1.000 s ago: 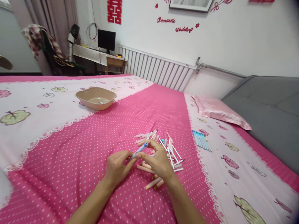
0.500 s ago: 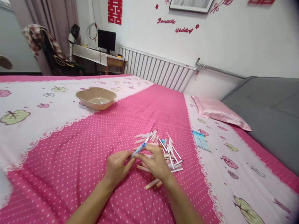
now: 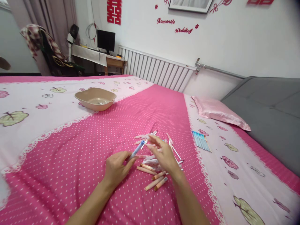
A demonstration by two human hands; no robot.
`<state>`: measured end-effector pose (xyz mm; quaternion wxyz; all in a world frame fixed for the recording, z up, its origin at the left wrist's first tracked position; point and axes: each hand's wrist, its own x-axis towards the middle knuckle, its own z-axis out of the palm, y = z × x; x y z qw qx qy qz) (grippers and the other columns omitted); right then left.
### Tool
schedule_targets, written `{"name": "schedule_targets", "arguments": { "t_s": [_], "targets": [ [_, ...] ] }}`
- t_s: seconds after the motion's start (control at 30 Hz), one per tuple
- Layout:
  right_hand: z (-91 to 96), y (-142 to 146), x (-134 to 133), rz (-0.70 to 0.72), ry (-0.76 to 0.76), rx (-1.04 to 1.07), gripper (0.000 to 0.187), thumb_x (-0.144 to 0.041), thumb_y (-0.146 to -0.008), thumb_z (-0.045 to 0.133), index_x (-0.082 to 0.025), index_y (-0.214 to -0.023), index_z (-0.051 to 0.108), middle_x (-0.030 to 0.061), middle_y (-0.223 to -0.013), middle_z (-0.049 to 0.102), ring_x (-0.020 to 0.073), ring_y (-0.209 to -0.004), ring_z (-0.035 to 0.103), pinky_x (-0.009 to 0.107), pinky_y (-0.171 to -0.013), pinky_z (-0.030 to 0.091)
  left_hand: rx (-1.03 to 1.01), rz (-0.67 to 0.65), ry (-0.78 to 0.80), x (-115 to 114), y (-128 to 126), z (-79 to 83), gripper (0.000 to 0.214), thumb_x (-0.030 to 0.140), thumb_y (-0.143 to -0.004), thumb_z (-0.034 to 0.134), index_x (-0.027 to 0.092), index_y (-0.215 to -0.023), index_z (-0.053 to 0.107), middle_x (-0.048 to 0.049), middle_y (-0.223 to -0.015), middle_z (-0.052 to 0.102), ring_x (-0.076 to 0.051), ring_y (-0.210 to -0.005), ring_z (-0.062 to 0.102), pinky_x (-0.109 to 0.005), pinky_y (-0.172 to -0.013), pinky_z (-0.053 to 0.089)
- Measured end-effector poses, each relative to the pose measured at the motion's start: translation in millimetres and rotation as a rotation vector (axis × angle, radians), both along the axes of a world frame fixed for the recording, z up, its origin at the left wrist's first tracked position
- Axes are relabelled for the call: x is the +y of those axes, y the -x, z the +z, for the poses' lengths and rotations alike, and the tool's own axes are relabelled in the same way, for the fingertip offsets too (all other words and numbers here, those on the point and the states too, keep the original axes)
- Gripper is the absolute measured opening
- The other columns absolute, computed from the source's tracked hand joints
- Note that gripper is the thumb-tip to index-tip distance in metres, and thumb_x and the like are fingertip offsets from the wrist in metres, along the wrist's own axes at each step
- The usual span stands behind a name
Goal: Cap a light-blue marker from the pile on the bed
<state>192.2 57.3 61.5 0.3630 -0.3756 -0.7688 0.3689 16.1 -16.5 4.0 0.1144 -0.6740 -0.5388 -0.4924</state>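
On bedspread (image 3: 70,162), left hand (image 3: 116,169) grip pinching blue pen (image 3: 138,149); right hand (image 3: 165,156) grip wide, over pen pile (image 3: 154,178)

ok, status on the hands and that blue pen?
Left hand pinching blue pen. Right hand open, over loose pen pile. Nothing blocking; bowl sits well away.

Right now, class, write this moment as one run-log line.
left hand: holds blue pen | right hand: open over pen pile

Right hand (image 3: 165,156) lifted off the blue pen (image 3: 138,149), fingers spread over the pen pile (image 3: 147,170), left hand (image 3: 116,170) now holding it alone
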Motion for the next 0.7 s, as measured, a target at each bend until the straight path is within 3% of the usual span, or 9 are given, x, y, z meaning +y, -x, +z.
{"name": "schedule_targets", "arguments": {
  "t_s": [0.1, 0.17, 0.27, 0.37, 0.7],
  "targets": [
    [-16.1, -20.1, 27.9, -0.327, -0.273, -0.274, 0.038, -0.018, -0.086, 0.041, -0.016, -0.119, 0.059, 0.0115, -0.119, 0.061, 0.0237, -0.113, 0.051, 0.044, -0.1, 0.034, 0.007, -0.005, 0.012, 0.6, -0.1, 0.1, 0.015, 0.032, -0.082, 0.06, 0.018, -0.076, 0.062, 0.0044, -0.056, 0.06, -0.007, -0.048, 0.051, -0.019, -0.05, 0.038],
    [-32.6, -30.4, 43.2, -0.429, -0.323, -0.458, 0.04, -0.015, -0.086, 0.038, -0.012, -0.12, 0.058, 0.0135, -0.122, 0.059, 0.0252, -0.116, 0.048, 0.043, -0.1, 0.031, 0.008, -0.005, 0.015, 0.8, -0.3, 0.3, 0.016, 0.032, -0.082, 0.06, 0.017, -0.076, 0.063, 0.004, -0.057, 0.061, -0.007, -0.048, 0.052, -0.019, -0.05, 0.038],
    [-55.8, -38.0, 56.4, -0.416, -0.304, -0.594, 0.041, -0.013, -0.086, 0.038, -0.012, -0.123, 0.056, 0.0128, -0.124, 0.058, 0.0238, -0.116, 0.049, 0.039, -0.099, 0.031, 0.011, -0.004, 0.014, 0.7, -0.9, 0.8, 0.017, 0.033, -0.082, 0.059, 0.017, -0.076, 0.063, 0.0037, -0.056, 0.061, -0.007, -0.047, 0.051, -0.019, -0.049, 0.038],
    [-67.7, -38.6, 60.3, -0.361, -0.259, -0.654, 0.039, -0.013, -0.087, 0.039, -0.016, -0.12, 0.058, 0.0099, -0.116, 0.063, 0.0227, -0.11, 0.053, 0.036, -0.097, 0.032, 0.012, -0.006, 0.019, 0.6, -1.3, 1.3, 0.018, 0.033, -0.082, 0.059, 0.017, -0.076, 0.064, 0.0039, -0.055, 0.06, -0.007, -0.046, 0.051, -0.018, -0.048, 0.038],
    [-66.1, -38.8, 61.0, -0.414, -0.264, -0.574, 0.038, -0.009, -0.078, 0.047, -0.018, -0.111, 0.062, 0.0081, -0.11, 0.065, 0.0238, -0.103, 0.055, 0.034, -0.091, 0.038, 0.017, 0.001, 0.03, 0.7, -0.3, 0.3, 0.016, 0.032, -0.082, 0.059, 0.018, -0.077, 0.064, 0.0042, -0.056, 0.06, -0.007, -0.047, 0.051, -0.018, -0.049, 0.038]
  ]
}}
